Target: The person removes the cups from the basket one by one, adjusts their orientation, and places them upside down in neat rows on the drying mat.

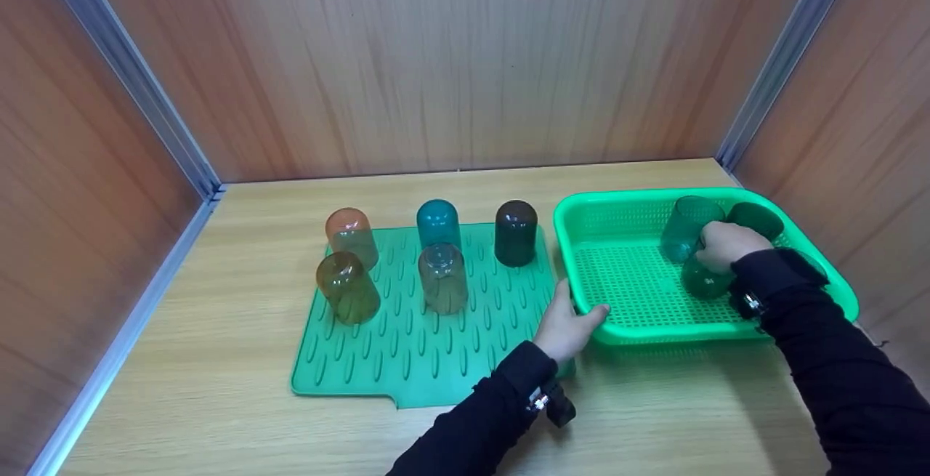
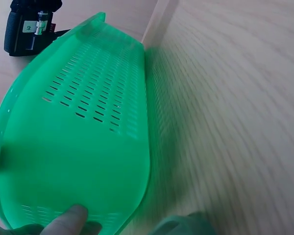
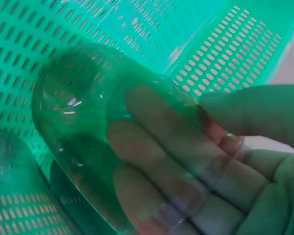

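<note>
My right hand reaches into the green plastic basket and holds a clear green cup. In the right wrist view, the thumb lies at the rim end of this cup, and the other fingers show through its wall. Whether they are inside or behind it, I cannot tell. Beside the hand lie a teal cup and a dark green cup. My left hand grips the basket's near left corner. A left fingertip rests against the basket's wall.
Left of the basket, a green ridged mat bears upside-down cups: orange, amber, blue, clear grey and dark brown. Wood panels enclose the table at the back and sides.
</note>
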Demonstrator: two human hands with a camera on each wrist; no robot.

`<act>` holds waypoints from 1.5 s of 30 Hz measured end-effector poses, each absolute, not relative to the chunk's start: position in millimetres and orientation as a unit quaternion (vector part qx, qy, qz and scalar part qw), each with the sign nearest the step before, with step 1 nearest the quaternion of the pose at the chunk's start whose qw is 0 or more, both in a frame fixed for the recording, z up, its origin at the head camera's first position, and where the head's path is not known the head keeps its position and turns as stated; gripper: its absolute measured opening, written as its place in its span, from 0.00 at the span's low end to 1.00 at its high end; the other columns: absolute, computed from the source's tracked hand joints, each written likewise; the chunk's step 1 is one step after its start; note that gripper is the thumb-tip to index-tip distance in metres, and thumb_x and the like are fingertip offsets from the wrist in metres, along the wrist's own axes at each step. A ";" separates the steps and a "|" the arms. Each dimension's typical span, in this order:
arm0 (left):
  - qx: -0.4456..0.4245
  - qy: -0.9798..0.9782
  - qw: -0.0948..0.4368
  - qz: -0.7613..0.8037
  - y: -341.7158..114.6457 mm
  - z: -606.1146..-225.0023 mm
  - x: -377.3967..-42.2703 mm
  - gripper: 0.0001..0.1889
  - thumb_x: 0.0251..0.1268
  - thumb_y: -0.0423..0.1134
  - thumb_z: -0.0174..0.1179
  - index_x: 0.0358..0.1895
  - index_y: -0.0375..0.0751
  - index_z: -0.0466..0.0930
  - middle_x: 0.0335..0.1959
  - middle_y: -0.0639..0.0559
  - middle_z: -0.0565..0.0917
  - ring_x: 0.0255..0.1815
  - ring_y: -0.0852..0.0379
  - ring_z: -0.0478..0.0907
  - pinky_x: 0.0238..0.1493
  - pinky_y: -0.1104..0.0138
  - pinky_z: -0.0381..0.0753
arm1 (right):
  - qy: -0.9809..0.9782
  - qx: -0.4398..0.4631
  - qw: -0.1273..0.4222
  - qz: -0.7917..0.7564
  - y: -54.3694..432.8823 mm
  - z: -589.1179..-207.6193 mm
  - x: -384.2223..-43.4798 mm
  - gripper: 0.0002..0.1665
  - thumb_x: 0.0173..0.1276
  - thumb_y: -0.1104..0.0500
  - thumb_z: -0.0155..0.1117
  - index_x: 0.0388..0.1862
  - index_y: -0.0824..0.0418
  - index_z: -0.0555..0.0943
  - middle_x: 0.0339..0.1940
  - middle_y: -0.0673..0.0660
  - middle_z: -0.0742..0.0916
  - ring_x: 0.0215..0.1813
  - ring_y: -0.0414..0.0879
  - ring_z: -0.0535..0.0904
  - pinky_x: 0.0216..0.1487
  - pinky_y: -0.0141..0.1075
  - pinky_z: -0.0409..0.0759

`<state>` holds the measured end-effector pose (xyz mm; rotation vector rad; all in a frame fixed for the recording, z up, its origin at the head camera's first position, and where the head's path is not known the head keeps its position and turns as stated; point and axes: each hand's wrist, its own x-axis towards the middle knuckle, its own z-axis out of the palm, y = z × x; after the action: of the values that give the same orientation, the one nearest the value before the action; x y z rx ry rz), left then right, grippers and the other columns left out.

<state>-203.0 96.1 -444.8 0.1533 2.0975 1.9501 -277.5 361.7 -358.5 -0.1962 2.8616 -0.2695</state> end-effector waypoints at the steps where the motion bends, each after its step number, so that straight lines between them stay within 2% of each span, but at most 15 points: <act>1: 0.053 0.724 0.136 0.674 96.2 -444.7 -203.1 0.32 0.68 0.40 0.61 0.71 0.43 0.58 0.57 0.50 0.78 0.56 0.59 0.78 0.61 0.62 0.76 | 0.985 -0.070 0.128 -0.094 360.7 -358.4 -277.3 0.21 0.67 0.62 0.51 0.14 0.53 0.61 0.15 0.48 0.66 0.21 0.44 0.67 0.27 0.35 0.62; 7: 0.050 0.722 0.138 0.676 97.1 -446.6 -203.9 0.32 0.68 0.41 0.61 0.71 0.44 0.58 0.57 0.51 0.78 0.56 0.58 0.78 0.61 0.61 0.75 | 0.984 -0.084 0.102 -0.123 351.0 -355.3 -273.7 0.21 0.71 0.61 0.47 0.16 0.52 0.59 0.16 0.47 0.62 0.20 0.43 0.59 0.26 0.36 0.58; 10: 0.051 0.719 0.138 0.679 96.9 -448.9 -203.5 0.32 0.69 0.42 0.60 0.72 0.44 0.57 0.57 0.49 0.79 0.55 0.58 0.79 0.61 0.61 0.75 | 0.982 -0.089 0.083 -0.143 343.6 -350.2 -270.1 0.17 0.73 0.59 0.47 0.22 0.58 0.67 0.17 0.49 0.68 0.21 0.44 0.62 0.27 0.36 0.60; 13: 0.055 0.715 0.137 0.683 96.8 -451.3 -202.9 0.32 0.71 0.43 0.59 0.72 0.42 0.56 0.57 0.45 0.79 0.53 0.59 0.79 0.59 0.61 0.76 | 0.979 -0.096 0.059 -0.169 335.6 -343.3 -265.4 0.13 0.75 0.58 0.49 0.35 0.66 0.76 0.21 0.53 0.74 0.23 0.45 0.66 0.28 0.37 0.62; 18: 0.064 0.706 0.135 0.692 95.8 -452.4 -201.7 0.33 0.71 0.45 0.58 0.73 0.41 0.55 0.58 0.44 0.78 0.53 0.59 0.78 0.58 0.62 0.75 | 0.968 -0.111 0.026 -0.223 323.3 -331.0 -257.5 0.14 0.77 0.55 0.50 0.42 0.66 0.76 0.20 0.52 0.73 0.20 0.43 0.63 0.24 0.36 0.61; 20: 0.064 0.706 0.136 0.692 94.6 -452.9 -201.1 0.34 0.71 0.47 0.58 0.73 0.43 0.55 0.58 0.45 0.79 0.54 0.59 0.78 0.58 0.61 0.74 | 0.961 -0.115 0.013 -0.251 319.2 -327.0 -255.4 0.16 0.78 0.53 0.50 0.42 0.65 0.76 0.21 0.53 0.79 0.18 0.41 0.62 0.23 0.35 0.61; 25: 0.058 0.712 0.135 0.687 91.1 -453.9 -200.0 0.37 0.69 0.52 0.58 0.75 0.43 0.53 0.60 0.47 0.78 0.55 0.59 0.76 0.59 0.61 0.72 | 0.929 -0.122 -0.040 -0.347 310.0 -318.6 -250.1 0.21 0.78 0.51 0.51 0.50 0.68 0.76 0.39 0.60 0.90 0.27 0.28 0.75 0.31 0.27 0.69; 28: 0.060 0.702 0.133 0.697 90.5 -454.6 -200.2 0.37 0.70 0.51 0.58 0.75 0.42 0.54 0.62 0.46 0.76 0.58 0.57 0.77 0.60 0.60 0.74 | 0.898 -0.126 -0.066 -0.415 302.0 -315.7 -245.5 0.21 0.78 0.52 0.52 0.52 0.69 0.75 0.41 0.54 0.91 0.40 0.24 0.81 0.42 0.20 0.71; 29: 0.061 0.696 0.131 0.703 90.3 -454.5 -200.2 0.36 0.70 0.50 0.59 0.74 0.41 0.54 0.64 0.45 0.75 0.60 0.54 0.76 0.61 0.60 0.74 | 0.886 -0.128 -0.073 -0.439 298.8 -315.5 -243.7 0.20 0.77 0.52 0.52 0.51 0.70 0.75 0.40 0.51 0.91 0.41 0.25 0.83 0.39 0.21 0.71; 31: 0.062 0.687 0.130 0.712 89.7 -455.1 -199.9 0.35 0.71 0.48 0.58 0.74 0.39 0.55 0.67 0.42 0.72 0.65 0.50 0.74 0.64 0.58 0.74 | 0.861 -0.134 -0.075 -0.484 291.6 -316.8 -240.3 0.20 0.77 0.52 0.53 0.52 0.70 0.74 0.39 0.44 0.91 0.44 0.27 0.84 0.43 0.19 0.72; 33: 0.067 0.683 0.128 0.716 88.5 -455.5 -199.5 0.33 0.72 0.46 0.57 0.73 0.39 0.57 0.70 0.41 0.69 0.70 0.45 0.70 0.67 0.56 0.72 | 0.843 -0.137 -0.083 -0.514 284.0 -319.6 -236.1 0.20 0.76 0.52 0.53 0.51 0.69 0.74 0.38 0.40 0.90 0.40 0.29 0.84 0.35 0.22 0.70; 35: 0.074 0.693 0.121 0.707 86.2 -455.4 -198.8 0.29 0.73 0.46 0.55 0.72 0.38 0.60 0.70 0.40 0.68 0.72 0.44 0.66 0.68 0.54 0.70 | 0.826 -0.136 -0.088 -0.540 275.6 -323.6 -232.3 0.20 0.76 0.52 0.54 0.51 0.69 0.75 0.37 0.40 0.90 0.35 0.29 0.83 0.31 0.22 0.69; 38: 0.085 0.718 0.111 0.682 81.7 -455.2 -197.9 0.26 0.75 0.46 0.52 0.69 0.38 0.64 0.70 0.40 0.70 0.73 0.44 0.65 0.70 0.52 0.68 | 0.810 -0.129 -0.093 -0.565 263.0 -330.5 -227.2 0.19 0.75 0.51 0.55 0.51 0.67 0.76 0.37 0.41 0.90 0.35 0.30 0.83 0.36 0.22 0.73; 42: 0.097 0.734 0.109 0.664 74.7 -454.8 -196.5 0.26 0.77 0.45 0.50 0.70 0.34 0.64 0.69 0.38 0.70 0.72 0.43 0.65 0.70 0.53 0.68 | 0.786 -0.129 -0.091 -0.598 248.1 -340.1 -221.9 0.18 0.76 0.54 0.56 0.51 0.69 0.75 0.36 0.42 0.90 0.45 0.34 0.86 0.52 0.26 0.78; 45: 0.111 0.726 0.107 0.670 71.1 -455.3 -195.6 0.26 0.77 0.42 0.49 0.70 0.30 0.63 0.68 0.37 0.71 0.71 0.43 0.67 0.67 0.55 0.71 | 0.772 -0.125 -0.091 -0.617 238.6 -345.9 -218.2 0.14 0.75 0.58 0.56 0.50 0.69 0.75 0.35 0.43 0.90 0.44 0.36 0.86 0.51 0.28 0.78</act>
<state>-195.6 71.1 -455.3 0.3264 2.1379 1.9718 -218.2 238.6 -345.9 -0.4161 2.5760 -2.0591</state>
